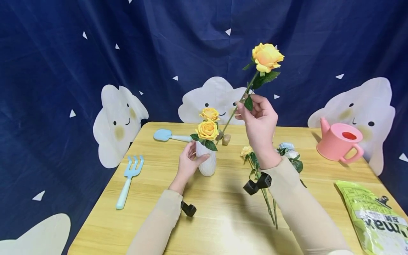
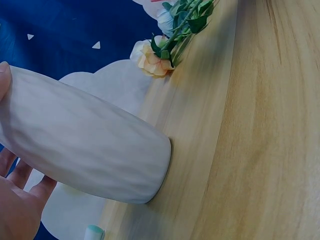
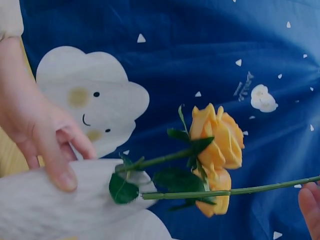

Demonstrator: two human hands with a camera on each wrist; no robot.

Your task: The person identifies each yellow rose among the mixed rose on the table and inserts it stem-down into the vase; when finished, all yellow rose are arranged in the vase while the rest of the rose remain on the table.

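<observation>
Right fingers (image 1: 245,106) pinching yellow rose (image 1: 267,57) stem mid-length, left fingers (image 1: 192,148) curled round white vase (image 1: 206,159)

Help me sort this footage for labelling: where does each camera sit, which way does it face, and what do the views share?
Head: worn on the head, looking forward and down at the table; shows both sleeved arms, left hand on the vase, right hand lifting a rose.
Left wrist: at the left hand, looking along the vase toward loose flowers; shows palm and fingers.
Right wrist: looks toward the backdrop; shows a right fingertip and the left hand.
Shared: all three show the vase.
</observation>
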